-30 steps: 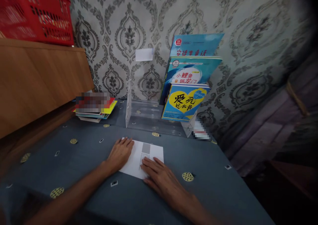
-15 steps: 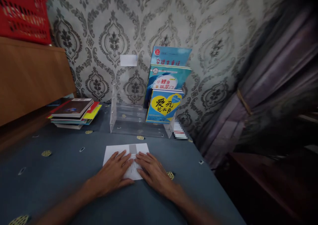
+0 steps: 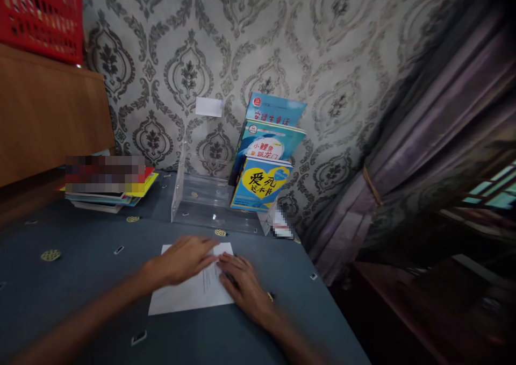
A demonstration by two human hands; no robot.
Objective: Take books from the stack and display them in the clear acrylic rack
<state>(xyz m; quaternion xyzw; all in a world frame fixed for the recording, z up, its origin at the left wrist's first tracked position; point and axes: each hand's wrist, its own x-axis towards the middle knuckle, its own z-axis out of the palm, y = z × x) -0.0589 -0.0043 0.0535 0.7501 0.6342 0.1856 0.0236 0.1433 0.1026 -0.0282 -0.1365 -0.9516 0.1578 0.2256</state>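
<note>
A white sheet of paper (image 3: 181,299) with faint lines of writing lies on the blue-grey tablecloth. My left hand (image 3: 186,258) is over its upper part, slightly blurred, fingers stretched out to the right and thumb apart; whether it touches the paper cannot be made out. On the sheet's right edge rests my right hand (image 3: 242,281), its fingers spread and nothing held. Behind the paper stands a clear acrylic rack (image 3: 201,214), with a blue and yellow book (image 3: 262,185) and two other blue books leaning in its right side.
A book stack (image 3: 97,201), partly pixelated, lies at the left below a wooden cabinet (image 3: 52,117) bearing a red basket (image 3: 44,26). A small white card (image 3: 208,107) is at the rack's back. Purple curtains (image 3: 403,150) hang right of the table edge.
The view has shifted. My left hand has moved up across the paper, and more of the sheet shows at its lower left. My right hand still rests on the right side.
</note>
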